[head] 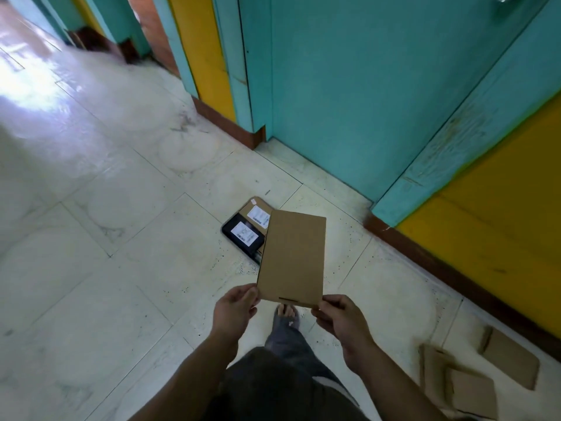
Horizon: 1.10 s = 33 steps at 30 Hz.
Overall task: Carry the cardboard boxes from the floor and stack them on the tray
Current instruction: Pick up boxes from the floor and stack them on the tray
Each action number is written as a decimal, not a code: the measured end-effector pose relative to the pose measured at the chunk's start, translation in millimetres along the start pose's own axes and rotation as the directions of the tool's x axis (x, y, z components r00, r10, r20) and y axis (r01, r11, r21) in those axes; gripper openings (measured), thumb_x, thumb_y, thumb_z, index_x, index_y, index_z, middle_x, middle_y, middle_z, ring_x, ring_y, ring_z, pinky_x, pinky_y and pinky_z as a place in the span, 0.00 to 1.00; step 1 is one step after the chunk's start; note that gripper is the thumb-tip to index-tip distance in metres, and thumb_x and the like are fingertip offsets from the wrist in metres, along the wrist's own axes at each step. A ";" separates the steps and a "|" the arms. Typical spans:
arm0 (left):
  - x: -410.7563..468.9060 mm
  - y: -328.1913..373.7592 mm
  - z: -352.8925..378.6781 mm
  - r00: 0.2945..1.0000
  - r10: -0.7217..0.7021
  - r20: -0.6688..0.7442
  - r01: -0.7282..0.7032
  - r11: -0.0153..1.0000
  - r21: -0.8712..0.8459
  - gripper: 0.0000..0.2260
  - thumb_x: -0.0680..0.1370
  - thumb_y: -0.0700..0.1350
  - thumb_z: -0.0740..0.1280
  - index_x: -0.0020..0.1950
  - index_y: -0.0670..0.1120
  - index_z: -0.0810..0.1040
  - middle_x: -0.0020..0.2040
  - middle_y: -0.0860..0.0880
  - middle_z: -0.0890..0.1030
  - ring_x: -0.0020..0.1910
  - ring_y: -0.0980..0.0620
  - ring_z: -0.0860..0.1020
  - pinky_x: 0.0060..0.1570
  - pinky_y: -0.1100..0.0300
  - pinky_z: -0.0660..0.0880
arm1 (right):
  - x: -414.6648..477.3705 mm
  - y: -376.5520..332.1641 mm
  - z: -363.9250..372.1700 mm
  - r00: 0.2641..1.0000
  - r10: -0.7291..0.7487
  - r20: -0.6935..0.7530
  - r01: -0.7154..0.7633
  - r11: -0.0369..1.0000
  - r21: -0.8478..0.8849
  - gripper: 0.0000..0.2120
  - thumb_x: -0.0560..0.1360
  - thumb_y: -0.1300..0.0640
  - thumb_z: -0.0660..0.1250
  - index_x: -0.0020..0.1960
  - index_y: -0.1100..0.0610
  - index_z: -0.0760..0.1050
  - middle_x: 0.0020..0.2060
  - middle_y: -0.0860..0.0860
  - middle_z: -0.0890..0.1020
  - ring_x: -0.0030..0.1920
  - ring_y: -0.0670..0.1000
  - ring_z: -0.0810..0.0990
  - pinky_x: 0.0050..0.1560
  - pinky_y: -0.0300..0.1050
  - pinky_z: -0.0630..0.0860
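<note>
Here left hand (235,305), right hand (340,320) pinch cardboard box (293,259); labelled box (256,214) touches tray (256,249).

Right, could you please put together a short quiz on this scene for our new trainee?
1. True or false: the lifted cardboard box is held by one hand only.
2. Where do the spare cardboard boxes lie? A) on the floor by the yellow wall; B) on a table; C) on a shelf.
3. What colour is the label on the brown box lying ahead on the floor?
Key: 1 false: the left hand and right hand each pinch a near corner. 2 A. 3 white.
</note>
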<state>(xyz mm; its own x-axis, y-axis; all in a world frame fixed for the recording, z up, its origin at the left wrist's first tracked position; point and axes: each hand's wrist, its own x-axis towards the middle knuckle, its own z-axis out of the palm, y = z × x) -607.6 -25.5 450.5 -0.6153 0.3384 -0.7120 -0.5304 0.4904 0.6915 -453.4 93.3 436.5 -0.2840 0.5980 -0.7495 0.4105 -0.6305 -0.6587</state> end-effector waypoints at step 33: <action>422.1 86.1 -16.8 0.942 -0.270 0.201 0.158 0.881 0.446 0.07 0.79 0.39 0.67 0.49 0.49 0.83 0.45 0.48 0.84 0.48 0.48 0.81 0.54 0.53 0.77 | 286.8 -18.3 221.9 0.859 0.391 -0.330 -0.278 0.898 0.342 0.04 0.77 0.65 0.66 0.52 0.60 0.77 0.43 0.61 0.83 0.42 0.57 0.79 0.49 0.54 0.78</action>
<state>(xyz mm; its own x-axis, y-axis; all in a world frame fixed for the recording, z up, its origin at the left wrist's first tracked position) -922.8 146.1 211.6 -0.3187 0.3473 -0.8819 -0.3039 0.8439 0.4422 -734.5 166.5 218.9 0.2031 0.4303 -0.8795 0.1515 -0.9013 -0.4059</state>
